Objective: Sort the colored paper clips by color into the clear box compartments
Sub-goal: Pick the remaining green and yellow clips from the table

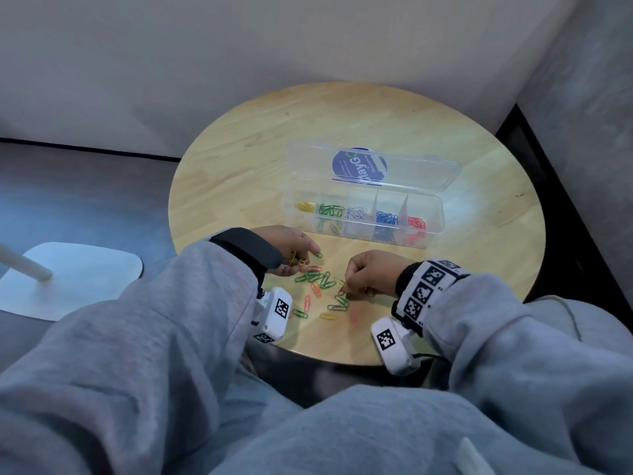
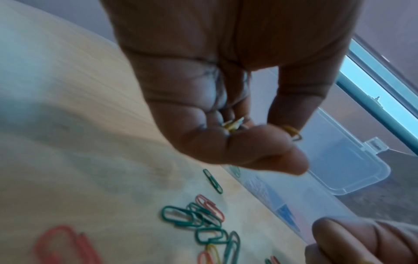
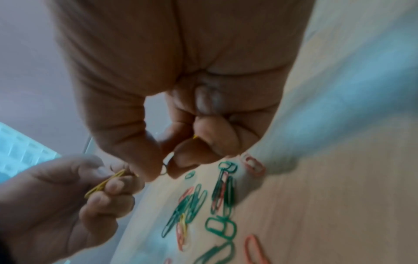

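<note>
Loose paper clips (image 1: 318, 279) in green, red and yellow lie scattered on the round wooden table (image 1: 239, 159), between my hands. My left hand (image 1: 298, 260) holds a few yellow clips (image 2: 233, 125) in its curled fingers, with the index finger stretched toward a green clip (image 1: 318, 255). My right hand (image 1: 344, 289) pinches one small clip (image 3: 166, 166) just above the pile; its colour is unclear, and a yellow tip (image 3: 195, 137) shows among its fingers. The clear box (image 1: 440, 207) stands open beyond the hands, holding yellow, green, white, blue and red clips in separate compartments.
The box lid (image 1: 411, 166) lies open behind the compartments, with a blue round label. A white base with a pole (image 1: 68, 279) stands on the floor to the left. Walls close in behind and to the right of the table.
</note>
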Tool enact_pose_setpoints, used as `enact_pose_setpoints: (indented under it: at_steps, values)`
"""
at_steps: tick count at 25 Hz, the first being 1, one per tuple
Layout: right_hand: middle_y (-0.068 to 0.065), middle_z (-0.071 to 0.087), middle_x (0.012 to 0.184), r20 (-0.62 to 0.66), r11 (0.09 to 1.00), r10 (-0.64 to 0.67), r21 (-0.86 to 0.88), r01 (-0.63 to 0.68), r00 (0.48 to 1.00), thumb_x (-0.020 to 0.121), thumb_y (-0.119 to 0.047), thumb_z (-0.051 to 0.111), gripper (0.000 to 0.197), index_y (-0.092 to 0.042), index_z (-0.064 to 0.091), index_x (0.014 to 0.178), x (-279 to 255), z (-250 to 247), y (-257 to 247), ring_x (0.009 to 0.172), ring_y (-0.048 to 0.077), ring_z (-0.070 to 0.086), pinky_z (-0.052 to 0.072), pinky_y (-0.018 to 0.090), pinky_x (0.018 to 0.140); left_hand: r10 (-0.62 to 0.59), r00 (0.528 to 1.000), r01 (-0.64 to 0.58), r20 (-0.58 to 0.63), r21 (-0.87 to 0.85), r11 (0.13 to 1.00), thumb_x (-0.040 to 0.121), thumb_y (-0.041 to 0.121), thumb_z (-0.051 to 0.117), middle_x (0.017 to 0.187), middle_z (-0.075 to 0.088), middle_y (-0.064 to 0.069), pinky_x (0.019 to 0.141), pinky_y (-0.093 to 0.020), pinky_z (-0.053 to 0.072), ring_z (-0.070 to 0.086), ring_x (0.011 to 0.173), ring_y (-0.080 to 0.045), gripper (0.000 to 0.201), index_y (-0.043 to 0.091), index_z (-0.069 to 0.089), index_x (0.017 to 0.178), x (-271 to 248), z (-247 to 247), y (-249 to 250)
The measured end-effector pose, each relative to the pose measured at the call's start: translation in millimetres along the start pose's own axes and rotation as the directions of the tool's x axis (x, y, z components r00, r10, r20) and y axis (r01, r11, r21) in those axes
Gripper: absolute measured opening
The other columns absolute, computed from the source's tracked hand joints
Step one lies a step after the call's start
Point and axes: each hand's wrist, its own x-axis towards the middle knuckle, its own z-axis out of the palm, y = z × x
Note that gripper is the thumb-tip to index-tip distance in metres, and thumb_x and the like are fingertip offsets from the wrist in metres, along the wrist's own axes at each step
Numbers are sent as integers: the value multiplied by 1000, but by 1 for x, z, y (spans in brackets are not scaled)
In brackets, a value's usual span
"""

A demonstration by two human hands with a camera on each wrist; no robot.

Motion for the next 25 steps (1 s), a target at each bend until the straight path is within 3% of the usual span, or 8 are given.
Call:
enact_pose_setpoints:
  at_steps: [2, 5, 8, 10, 15, 17, 20, 25]
  values:
    - [14, 56, 62, 11, 983, -2, 184, 0, 1000, 79, 9, 53, 23, -11, 53, 68, 4, -2, 5, 47, 18, 47, 35, 24, 45, -20, 1000, 20, 3, -45, 999, 93, 4, 40, 69, 43, -4, 36, -13, 38, 45, 54, -12, 24, 12, 59, 80, -3, 1, 2]
    - [11, 47, 53, -9, 926, 22, 376, -17, 1000, 83, 14, 39, 34, -12, 60, 79, 6, -4, 7, 41, 17, 41, 31, 18, 39, -5, 1000, 8, 23, -98, 995, 92, 5, 37, 64, 42, -2, 40, -14, 35, 42, 50, -11, 27, 7, 60, 78, -1, -1, 2]
    - [8, 41, 48, -4, 898, 55, 437, -48, 998, 82, 12, 30, 38, -10, 59, 73, 5, -5, 6, 43, 17, 35, 31, 19, 41, 16, 999, -6, -45, 208, 978, 91, 20, 52, 62, 42, 1, 48, -20, 30, 39, 48, -12, 21, 9, 57, 73, 0, 4, 3]
    - [9, 39, 54, -15, 876, 80, 478, -63, 997, 81, 8, 26, 34, -9, 50, 66, 3, -5, 4, 49, 18, 33, 31, 21, 43, 127, 992, -94, -18, 564, 821, 85, 24, 63, 63, 46, 3, 55, -23, 32, 41, 56, -13, 14, 15, 56, 76, 2, 7, 2]
    - [6, 39, 62, 20, 850, 51, 524, -54, 998, 91, 1, 29, 28, -7, 47, 71, -1, -8, -6, 52, 15, 39, 37, 18, 38, 194, 975, -203, 109, 791, 577, 78, 15, 70, 65, 49, 11, 53, -20, 36, 44, 58, -6, 13, 22, 62, 86, 0, 21, -1]
    - [7, 43, 64, 26, 902, 19, 430, -28, 999, 91, 2, 39, 22, -8, 50, 76, 0, -9, -11, 53, 15, 42, 41, 17, 37, 189, 972, -218, 140, 839, 498, 75, 16, 74, 66, 49, 15, 52, -18, 34, 44, 59, -3, 17, 23, 62, 83, 3, 26, -2]
    - [0, 49, 65, 7, 993, -88, -83, 88, 996, 85, -4, 61, 15, -17, 58, 79, -2, -8, -18, 55, 13, 44, 41, 18, 46, 166, 975, -208, 147, 871, 446, 73, 16, 75, 76, 60, 10, 64, -22, 44, 55, 71, -11, 20, 28, 59, 71, 11, 25, -6]
    - [-11, 46, 58, 186, 737, -135, -638, 224, 973, 78, -20, 72, 10, -25, 64, 83, -10, 17, -29, 52, 1, 47, 33, 18, 55, 169, 974, -212, 150, 865, 454, 77, 19, 72, 67, 55, 9, 58, -22, 40, 52, 71, -13, 14, 24, 59, 74, 16, 22, -8]
